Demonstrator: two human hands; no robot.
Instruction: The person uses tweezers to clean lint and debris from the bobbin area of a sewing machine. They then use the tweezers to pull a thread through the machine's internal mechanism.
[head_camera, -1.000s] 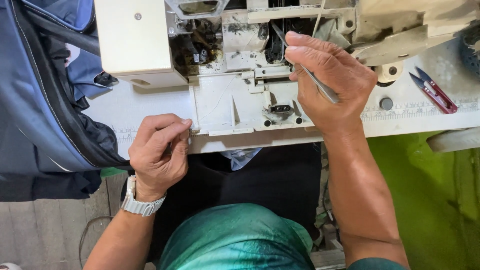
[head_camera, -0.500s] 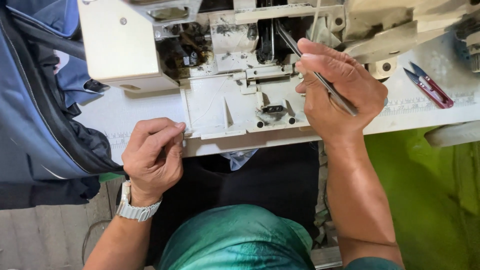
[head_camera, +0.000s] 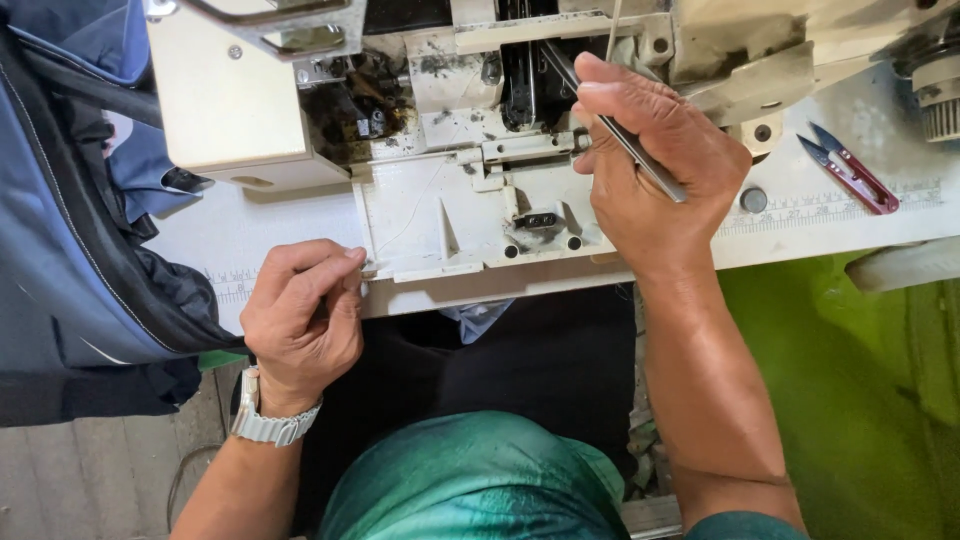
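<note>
White sewing table: right hand pushed its pinched tweezers further in toward 12 o'clock; left hand stays curled at the edge

A silver metal-link wristwatch is worn on the left wrist. A teal-green garment is worn at 6 o'clock, with dark trousers above it.

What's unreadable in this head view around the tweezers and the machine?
- Tips of the tweezers: lost in the dark slot of the sewing machine.
- What the left hand pinches: curled fingers cover it.
- Grip of the right hand: its back hides it.
- Handwheel: cut off by the right edge.
</note>
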